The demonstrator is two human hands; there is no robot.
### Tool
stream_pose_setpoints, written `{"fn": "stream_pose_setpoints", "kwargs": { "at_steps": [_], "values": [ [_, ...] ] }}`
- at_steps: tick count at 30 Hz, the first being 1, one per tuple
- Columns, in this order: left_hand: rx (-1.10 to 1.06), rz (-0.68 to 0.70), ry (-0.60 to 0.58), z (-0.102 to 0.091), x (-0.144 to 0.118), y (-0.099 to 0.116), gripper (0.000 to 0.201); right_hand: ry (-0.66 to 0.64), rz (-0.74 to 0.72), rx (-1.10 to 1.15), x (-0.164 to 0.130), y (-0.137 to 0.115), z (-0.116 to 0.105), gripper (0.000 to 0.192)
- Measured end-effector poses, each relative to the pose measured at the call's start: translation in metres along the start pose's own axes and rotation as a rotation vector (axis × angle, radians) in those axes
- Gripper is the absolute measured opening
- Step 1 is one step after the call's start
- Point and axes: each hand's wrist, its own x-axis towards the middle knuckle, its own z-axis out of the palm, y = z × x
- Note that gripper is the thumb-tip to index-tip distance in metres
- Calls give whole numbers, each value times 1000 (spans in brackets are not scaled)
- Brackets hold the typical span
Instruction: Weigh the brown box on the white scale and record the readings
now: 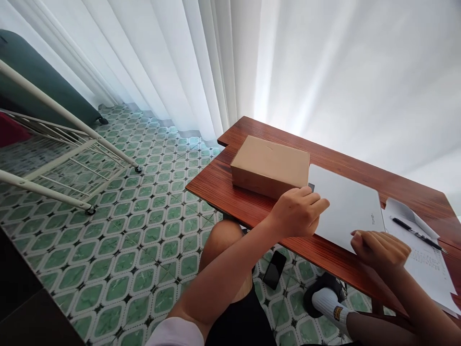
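Note:
My left hand (301,211) is closed, its fingers curled, over the left edge of a closed silver laptop (345,204). Just behind its knuckles shows the corner of a small dark thing (311,187); I cannot tell whether the hand holds it. Close beside that hand stands a closed brown cardboard box (272,161). My right hand (382,247) is curled into a loose fist at the laptop's near right corner, with nothing visible in it. The insides of both hands are hidden.
The wooden table (360,168) also bears printed papers (428,269) with a black pen (418,233) on the right. A phone (275,269) lies on the tiled floor below. A white wheeled rack (68,170) stands left; a white curtain (324,72) hangs behind the table.

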Motion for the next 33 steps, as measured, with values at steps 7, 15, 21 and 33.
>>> {"fn": "stream_pose_setpoints", "kwargs": {
  "at_steps": [7, 15, 21, 33],
  "values": [
    [-1, -191, 160, -9, 1, -22, 27, 70, -97, 5, 51, -25, 20, 22],
    [91, -412, 243, -18, 2, -59, 32, -78, 370, 131, 87, -49, 41, 32],
    [140, -575, 318, -33, -1, -86, 35, -113, 659, 450, 117, -57, 55, 40],
    [121, -1030, 249, -50, -17, -110, 38, -334, 914, 812, 129, -67, 79, 77]
  ]
}}
